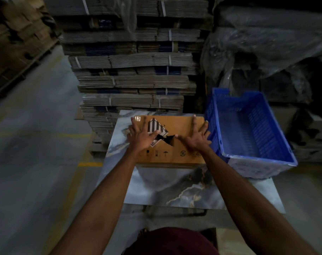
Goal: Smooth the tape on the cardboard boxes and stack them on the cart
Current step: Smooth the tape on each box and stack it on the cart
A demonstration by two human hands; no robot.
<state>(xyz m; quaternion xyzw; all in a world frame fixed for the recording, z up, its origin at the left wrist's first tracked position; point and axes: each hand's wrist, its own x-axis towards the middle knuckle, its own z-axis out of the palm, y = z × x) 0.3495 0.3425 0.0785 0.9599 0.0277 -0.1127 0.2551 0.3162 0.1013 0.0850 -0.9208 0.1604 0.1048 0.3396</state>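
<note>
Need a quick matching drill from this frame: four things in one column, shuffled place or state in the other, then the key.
Things:
1. cardboard box
2. blue crate
3. flattened carton stacks
4. hands, left hand and right hand

Place or state:
A. bundled with straps, piled behind the table
B. spread flat on top of the box
C. on the marble-patterned table, striped diamond label on top
D. tilted, resting at the table's right edge

Pairs: 1-C, 2-D, 3-A, 4-B

Single head-worn view, looking forward and down, close over the marbled table point(175, 184), wide angle
</note>
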